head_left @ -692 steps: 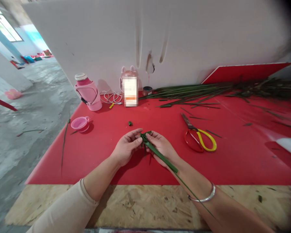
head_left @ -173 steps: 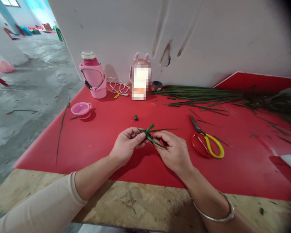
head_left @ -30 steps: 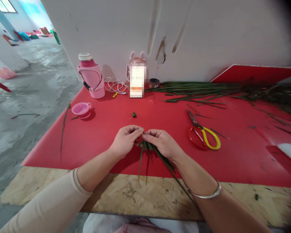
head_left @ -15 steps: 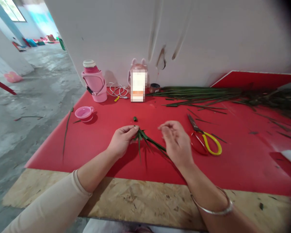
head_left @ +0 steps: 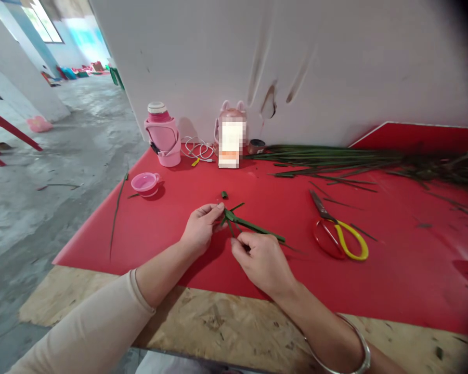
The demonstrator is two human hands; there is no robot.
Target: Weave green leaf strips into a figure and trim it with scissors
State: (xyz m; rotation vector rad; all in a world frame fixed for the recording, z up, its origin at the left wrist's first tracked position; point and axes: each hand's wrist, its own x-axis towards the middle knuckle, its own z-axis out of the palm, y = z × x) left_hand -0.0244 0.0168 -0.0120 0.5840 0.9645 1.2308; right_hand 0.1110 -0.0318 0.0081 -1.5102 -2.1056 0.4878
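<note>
My left hand (head_left: 201,226) is closed, with thumb and fingers pinching the knotted end of several long green leaf strips (head_left: 253,226). From that end, short strips stick out to the sides, and the longer ones run right over the red surface. My right hand (head_left: 264,259) is closed just below them, its thumb and forefinger at the tip of one thin leaf strip (head_left: 230,226) that points down toward me. A small rolled piece of green leaf (head_left: 224,195) lies beyond my left hand. To the right rest scissors (head_left: 338,224) with red and yellow handles, their blades apart.
At the back stand a pink bottle (head_left: 164,140), a lit phone (head_left: 230,145) and a small dark jar (head_left: 256,146), near a coiled white cable (head_left: 197,150). A pink cup (head_left: 145,184) sits at left. Long green leaves (head_left: 320,156) lie along the wall.
My right hand has come down and left, closing from loosely curled fingers onto a thin strip. A side strip now sticks out up and right. The view has shifted slightly left.
</note>
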